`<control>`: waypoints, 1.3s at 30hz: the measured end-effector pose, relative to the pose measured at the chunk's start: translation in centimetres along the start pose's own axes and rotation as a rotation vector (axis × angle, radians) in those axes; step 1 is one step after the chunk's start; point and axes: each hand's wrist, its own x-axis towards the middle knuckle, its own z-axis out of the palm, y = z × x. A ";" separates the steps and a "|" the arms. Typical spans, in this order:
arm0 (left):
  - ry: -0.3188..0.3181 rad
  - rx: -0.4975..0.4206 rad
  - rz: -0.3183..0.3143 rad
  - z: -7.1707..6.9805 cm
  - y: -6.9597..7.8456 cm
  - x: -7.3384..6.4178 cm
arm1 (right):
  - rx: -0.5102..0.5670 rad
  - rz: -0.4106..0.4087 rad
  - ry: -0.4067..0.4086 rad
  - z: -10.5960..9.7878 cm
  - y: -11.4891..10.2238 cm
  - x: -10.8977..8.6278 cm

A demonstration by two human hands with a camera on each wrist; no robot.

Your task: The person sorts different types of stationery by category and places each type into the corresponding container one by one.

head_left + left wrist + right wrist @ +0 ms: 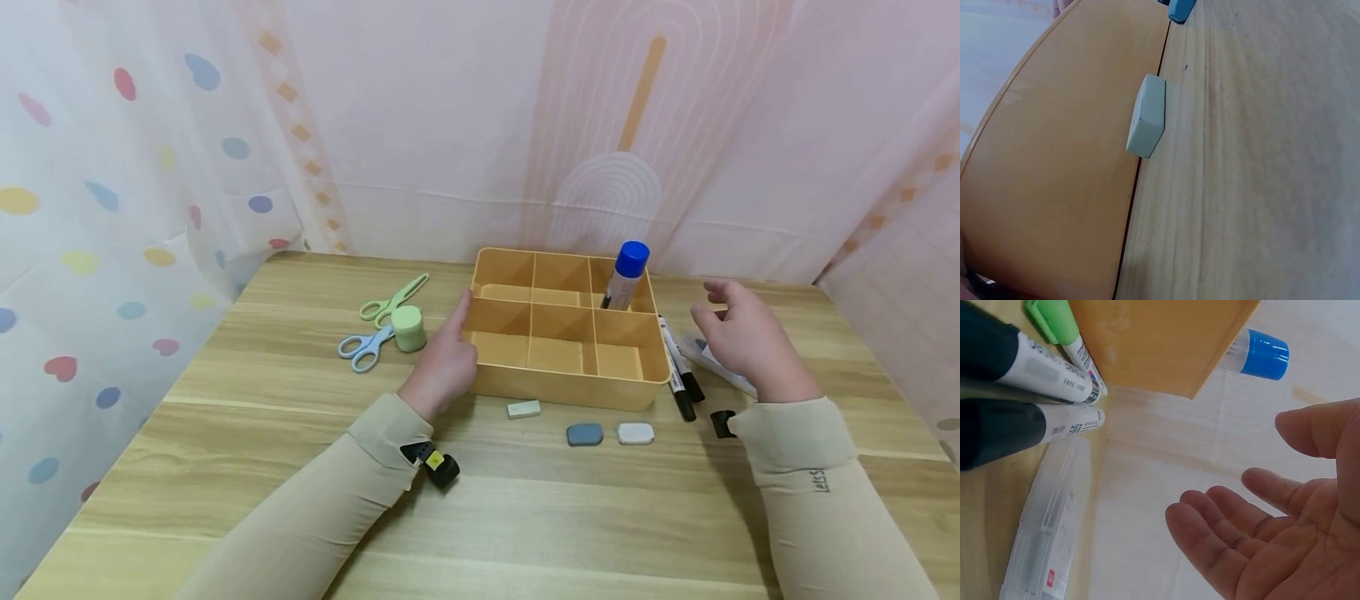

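Note:
A tan organizer box (562, 393) with several compartments stands on the table. Against its left side my left hand (442, 367) lies with the index finger straight along the wall; its other fingers are mostly hidden. A glue stick (626, 271) with a blue cap leans upright in the back right compartment. To the right of the box, my right hand (746, 340) hovers empty above a clear plastic case (1044, 525), thumb and fingers apart. Two black-capped markers (1041, 369) and a green-capped marker (1060, 325) lie between the box and that case.
In front of the box lie a pale green eraser (523, 409), a blue-grey eraser (585, 434) and a white eraser (636, 433). Left of it are green scissors (401, 296), blue scissors (366, 348) and a small green round-topped container (408, 329). A curtain (420, 125) hangs behind the table.

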 end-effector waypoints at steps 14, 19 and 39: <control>0.011 -0.002 0.006 -1.4 -0.8 -0.4 | -0.148 -0.018 -0.067 0.4 -0.5 0.3; 0.009 -0.019 0.005 -1.7 -1.0 -0.4 | -0.169 -0.024 -0.097 0.4 -0.5 0.3; 0.016 -0.025 -0.005 -1.9 -1.1 -0.5 | -0.307 -0.065 -0.253 2.7 -0.9 0.9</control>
